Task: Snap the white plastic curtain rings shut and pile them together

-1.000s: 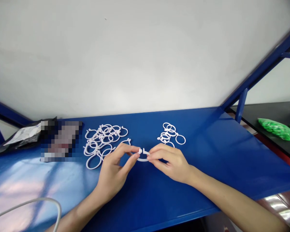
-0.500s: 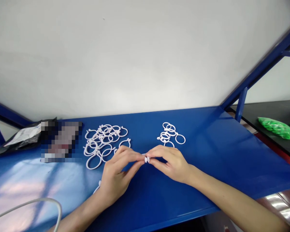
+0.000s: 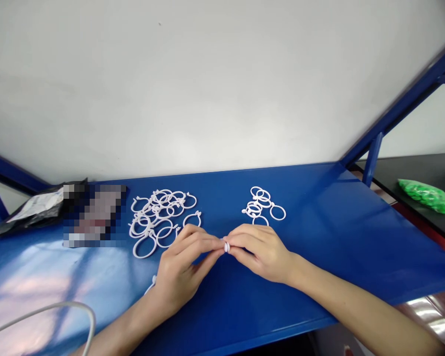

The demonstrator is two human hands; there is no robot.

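Both hands meet over the middle of the blue table (image 3: 337, 237). My left hand (image 3: 181, 269) and my right hand (image 3: 261, 252) each pinch one end of a white plastic ring (image 3: 225, 244), whose two ends are pressed together between the fingertips. Most of that ring is hidden by the fingers. A large loose pile of white rings (image 3: 161, 217) lies just left of and beyond my left hand. A smaller group of white rings (image 3: 261, 205) lies beyond my right hand.
A black packet with a white label (image 3: 33, 212) lies at the table's far left beside a blurred patch. A grey cable (image 3: 59, 311) curves over the near left corner. Right of the blue frame post (image 3: 371, 158), green items (image 3: 426, 195) lie on a dark table.
One second ago the ring's ends were apart, with its lower arc showing between the hands. The fingertips have since come together and the ends now touch.
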